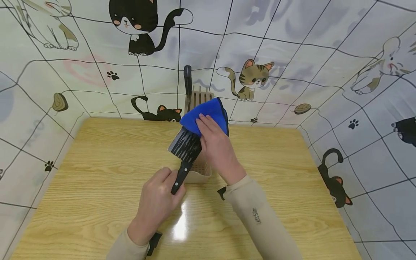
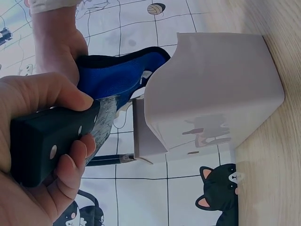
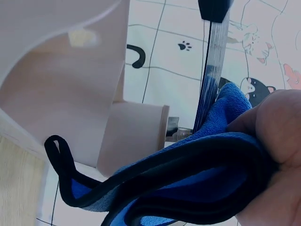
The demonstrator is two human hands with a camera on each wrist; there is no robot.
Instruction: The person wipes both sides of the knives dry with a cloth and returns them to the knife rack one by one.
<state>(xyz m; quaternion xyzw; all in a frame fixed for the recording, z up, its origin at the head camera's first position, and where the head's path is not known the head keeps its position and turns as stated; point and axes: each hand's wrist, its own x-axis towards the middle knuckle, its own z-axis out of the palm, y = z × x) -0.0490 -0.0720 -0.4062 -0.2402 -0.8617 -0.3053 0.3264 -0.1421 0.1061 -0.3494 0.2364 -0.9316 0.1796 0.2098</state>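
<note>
Cleaver [image 1: 187, 150] held up near the beige holder [image 1: 196, 178] on the wood table [image 1: 97, 162], left hand [image 1: 158, 196] fingers wrapped round its handle, right hand [image 1: 219, 151] gripping blue cloth [image 1: 205, 110] against the blade.

A holder [image 1: 199, 177] is standing on the table [image 1: 113, 151], before the wall covering [image 1: 201, 39], and another handle [image 1: 187, 80] is rising at its rear left. Nearer the person, a cleaver [image 1: 188, 151] is slanting in front of the holder, its grip sitting in the left hand [image 1: 158, 196]. A cloth [image 1: 206, 110] is lying against the blade's far part, under the right hand [image 1: 219, 153].
</note>
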